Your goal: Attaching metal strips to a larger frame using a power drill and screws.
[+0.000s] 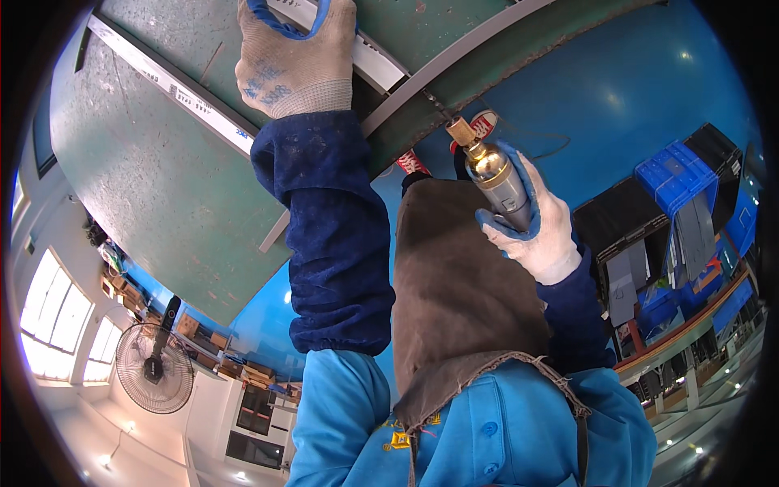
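My left hand (296, 69), in a grey knit glove with a blue palm, reaches onto the green tabletop. Its thumb and fingers curl about a silver metal bar (377, 65), though the fingertips run past the top edge. That bar meets a long grey metal strip (471, 50) lying along the table's near edge. In my right hand (540, 219), also gloved, is a straight power drill (499, 183) with a grey body, brassy nose and brown collar. Its spiral bit (436, 102) points at the grey strip; the tip is right by the strip's edge, and I cannot tell whether they touch.
Another silver bar (174, 85) lies across the worn green table (162, 187). A blue crate (677, 174) and black bins (621, 215) with grey sheets stand at the right. At the lower left is a fan (154, 369). A thin cable (556, 150) loops over the blue floor.
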Motion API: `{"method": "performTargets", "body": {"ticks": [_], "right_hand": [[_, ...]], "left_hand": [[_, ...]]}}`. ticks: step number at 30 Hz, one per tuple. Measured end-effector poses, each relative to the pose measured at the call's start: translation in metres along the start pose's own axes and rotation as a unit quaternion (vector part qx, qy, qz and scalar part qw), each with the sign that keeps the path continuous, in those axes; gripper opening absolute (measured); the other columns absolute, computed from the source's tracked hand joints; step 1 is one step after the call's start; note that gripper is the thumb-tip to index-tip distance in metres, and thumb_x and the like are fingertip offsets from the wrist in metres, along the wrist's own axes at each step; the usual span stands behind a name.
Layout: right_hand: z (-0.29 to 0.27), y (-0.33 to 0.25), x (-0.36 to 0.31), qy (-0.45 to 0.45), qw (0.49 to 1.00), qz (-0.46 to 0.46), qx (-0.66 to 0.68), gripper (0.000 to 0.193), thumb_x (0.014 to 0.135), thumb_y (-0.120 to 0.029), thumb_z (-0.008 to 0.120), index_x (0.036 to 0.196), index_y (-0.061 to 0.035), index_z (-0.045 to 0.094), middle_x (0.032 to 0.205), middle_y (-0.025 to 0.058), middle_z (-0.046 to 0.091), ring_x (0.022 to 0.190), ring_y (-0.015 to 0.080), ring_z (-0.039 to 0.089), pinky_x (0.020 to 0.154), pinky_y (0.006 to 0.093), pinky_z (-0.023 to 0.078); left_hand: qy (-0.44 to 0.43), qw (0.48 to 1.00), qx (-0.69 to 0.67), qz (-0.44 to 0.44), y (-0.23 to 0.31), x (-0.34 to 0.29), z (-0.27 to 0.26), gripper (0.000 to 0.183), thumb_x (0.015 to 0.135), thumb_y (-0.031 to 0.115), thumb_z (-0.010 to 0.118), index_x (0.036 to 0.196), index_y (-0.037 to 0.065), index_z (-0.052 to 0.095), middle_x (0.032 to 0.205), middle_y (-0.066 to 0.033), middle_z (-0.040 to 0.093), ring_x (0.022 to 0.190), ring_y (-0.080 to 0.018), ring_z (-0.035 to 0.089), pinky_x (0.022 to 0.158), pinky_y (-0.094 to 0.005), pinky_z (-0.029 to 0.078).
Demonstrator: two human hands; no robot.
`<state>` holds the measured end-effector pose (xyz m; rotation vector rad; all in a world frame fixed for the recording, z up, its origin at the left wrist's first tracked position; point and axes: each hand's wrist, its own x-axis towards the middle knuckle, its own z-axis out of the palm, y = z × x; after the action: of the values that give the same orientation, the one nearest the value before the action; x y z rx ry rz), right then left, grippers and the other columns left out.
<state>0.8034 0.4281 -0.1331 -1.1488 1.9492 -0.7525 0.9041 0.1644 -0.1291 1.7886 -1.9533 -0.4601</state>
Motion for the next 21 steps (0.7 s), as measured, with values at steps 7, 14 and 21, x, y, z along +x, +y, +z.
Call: {"method": "performTargets", "body": {"ticks": [7, 14, 21], "right_hand": [[-0.007, 0.0, 0.009, 0.01, 0.999, -0.045, -0.013, 0.085, 0.061, -0.02, 0.082, 0.137, -0.0096, 0.045, 0.109, 0.0142, 0.068, 0.082, 0.0275, 0.07, 0.068, 0.0296, 0.056], [-0.028, 0.006, 0.003, -0.025, 0.997, 0.035, 0.063, 0.079, 0.067, -0.016, 0.079, 0.137, -0.0046, 0.044, 0.118, 0.0175, 0.063, 0.099, 0.032, 0.066, 0.082, 0.0345, 0.054], [-0.067, 0.03, 0.023, 0.05, 0.997, 0.036, 0.05, 0.084, 0.065, -0.017, 0.082, 0.138, -0.007, 0.042, 0.11, 0.0163, 0.067, 0.087, 0.0306, 0.07, 0.075, 0.033, 0.057]], "left_hand": [[0.003, 1.0, 0.007, 0.008, 0.0, 0.002, 0.001, 0.064, 0.075, 0.027, 0.074, 0.128, -0.004, 0.054, 0.104, -0.0241, 0.068, 0.09, -0.03, 0.069, 0.079, -0.0324, 0.056], [-0.014, 1.0, 0.024, 0.004, 0.03, 0.011, 0.014, 0.065, 0.075, 0.029, 0.074, 0.128, -0.004, 0.054, 0.104, -0.0242, 0.068, 0.091, -0.0307, 0.068, 0.08, -0.0328, 0.055], [-0.042, 0.998, 0.049, 0.0, 0.076, 0.017, 0.036, 0.067, 0.075, 0.031, 0.075, 0.128, -0.003, 0.054, 0.104, -0.0243, 0.068, 0.092, -0.0315, 0.068, 0.081, -0.0332, 0.055]]}}
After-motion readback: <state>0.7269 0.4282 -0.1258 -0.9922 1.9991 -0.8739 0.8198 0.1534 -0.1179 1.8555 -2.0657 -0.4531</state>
